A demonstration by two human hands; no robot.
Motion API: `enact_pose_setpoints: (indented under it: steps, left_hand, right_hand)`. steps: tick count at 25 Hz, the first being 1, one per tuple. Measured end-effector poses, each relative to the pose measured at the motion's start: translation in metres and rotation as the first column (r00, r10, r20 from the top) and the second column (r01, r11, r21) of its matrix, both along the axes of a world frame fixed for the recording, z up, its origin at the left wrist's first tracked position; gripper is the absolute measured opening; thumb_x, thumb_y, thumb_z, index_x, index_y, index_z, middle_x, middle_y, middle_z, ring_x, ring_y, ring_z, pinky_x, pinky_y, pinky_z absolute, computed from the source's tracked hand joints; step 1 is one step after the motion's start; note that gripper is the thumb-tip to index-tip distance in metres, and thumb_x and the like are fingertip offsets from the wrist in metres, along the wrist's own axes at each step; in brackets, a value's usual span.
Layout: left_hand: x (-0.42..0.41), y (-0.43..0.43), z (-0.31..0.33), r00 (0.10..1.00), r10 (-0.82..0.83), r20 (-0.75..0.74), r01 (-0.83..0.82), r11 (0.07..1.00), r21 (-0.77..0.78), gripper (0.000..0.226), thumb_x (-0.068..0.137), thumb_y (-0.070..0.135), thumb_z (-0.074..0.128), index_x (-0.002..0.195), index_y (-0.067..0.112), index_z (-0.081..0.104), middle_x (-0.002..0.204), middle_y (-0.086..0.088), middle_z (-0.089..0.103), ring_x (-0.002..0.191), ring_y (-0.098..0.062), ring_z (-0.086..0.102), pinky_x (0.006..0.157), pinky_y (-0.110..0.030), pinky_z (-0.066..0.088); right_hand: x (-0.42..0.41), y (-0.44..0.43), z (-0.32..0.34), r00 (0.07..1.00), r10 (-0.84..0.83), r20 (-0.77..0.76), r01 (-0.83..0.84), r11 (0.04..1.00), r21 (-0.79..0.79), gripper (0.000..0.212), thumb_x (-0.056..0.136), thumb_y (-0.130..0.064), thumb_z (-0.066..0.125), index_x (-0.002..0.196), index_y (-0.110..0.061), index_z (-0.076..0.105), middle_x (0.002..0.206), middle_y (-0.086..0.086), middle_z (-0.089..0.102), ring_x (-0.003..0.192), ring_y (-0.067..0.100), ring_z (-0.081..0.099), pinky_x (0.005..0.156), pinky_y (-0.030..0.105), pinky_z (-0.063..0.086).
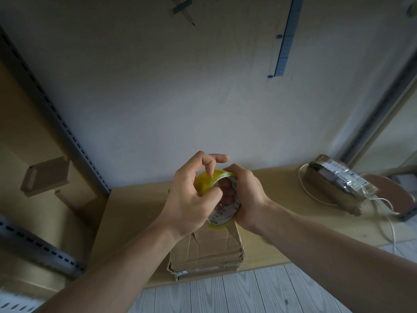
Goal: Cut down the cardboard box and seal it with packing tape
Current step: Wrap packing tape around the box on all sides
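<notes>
Two hands, left hand (pixel 191 195) and right hand (pixel 244 197), grip tape roll (pixel 222 214) above cardboard box (pixel 209 249).

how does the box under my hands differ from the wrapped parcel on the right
The creased brown cardboard box shows torn, bare card; the brown parcel is wrapped in film with a printed label. The box sits at the near edge, the parcel far right by a white cord. Both rest on the tan table.

- Cardboard box (pixel 206 251) on the table (pixel 135 211), at its front edge, centre.
- Tape roll (pixel 204 182) above the box, between left hand (pixel 191 199) and right hand (pixel 247 195).
- Wrapped parcel (pixel 338 188) on the table, far right, well apart from the box.
- Wall (pixel 158 98) behind the table; ruler (pixel 286 41) on it upper right, pencil (pixel 185 10) top centre.
</notes>
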State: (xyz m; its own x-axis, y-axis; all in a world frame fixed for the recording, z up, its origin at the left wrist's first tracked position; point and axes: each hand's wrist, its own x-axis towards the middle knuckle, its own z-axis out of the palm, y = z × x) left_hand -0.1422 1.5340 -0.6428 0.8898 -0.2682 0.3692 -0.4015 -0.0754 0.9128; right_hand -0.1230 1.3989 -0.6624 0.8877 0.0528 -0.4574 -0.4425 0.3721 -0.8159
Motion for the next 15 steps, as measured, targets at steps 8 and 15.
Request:
enact_pose_setpoints:
  steps: [8, 15]
  left_hand:
    - [0.0002, 0.0031, 0.0028, 0.998, -0.052, 0.019, 0.053, 0.997, -0.050, 0.026, 0.071, -0.004, 0.050, 0.082, 0.019, 0.048, 0.129, 0.001, 0.066, 0.120, -0.029, 0.060, 0.078, -0.028, 0.056]
    - [-0.0036, 0.0001, 0.0060, 0.998, 0.021, 0.058, -0.014, 0.992, -0.122, 0.029, 0.071, -0.016, 0.051, 0.075, 0.012, 0.044, 0.118, -0.008, 0.072, 0.063, 0.002, 0.065, 0.053, -0.007, 0.043]
  right_hand:
    - [0.0014, 0.0018, -0.0042, 0.999, 0.030, 0.032, -0.032, 0.998, 0.051, 0.021, 0.080, -0.032, 0.055, 0.083, -0.012, 0.053, 0.089, 0.014, 0.043, 0.087, 0.031, 0.037, 0.075, 0.043, 0.038]
    - [0.0019, 0.0058, -0.0062, 0.998, 0.050, 0.044, -0.055, 0.989, 0.135, 0.026, 0.076, -0.034, 0.057, 0.087, -0.012, 0.050, 0.094, 0.014, 0.039, 0.087, 0.031, 0.032, 0.061, 0.035, 0.042]
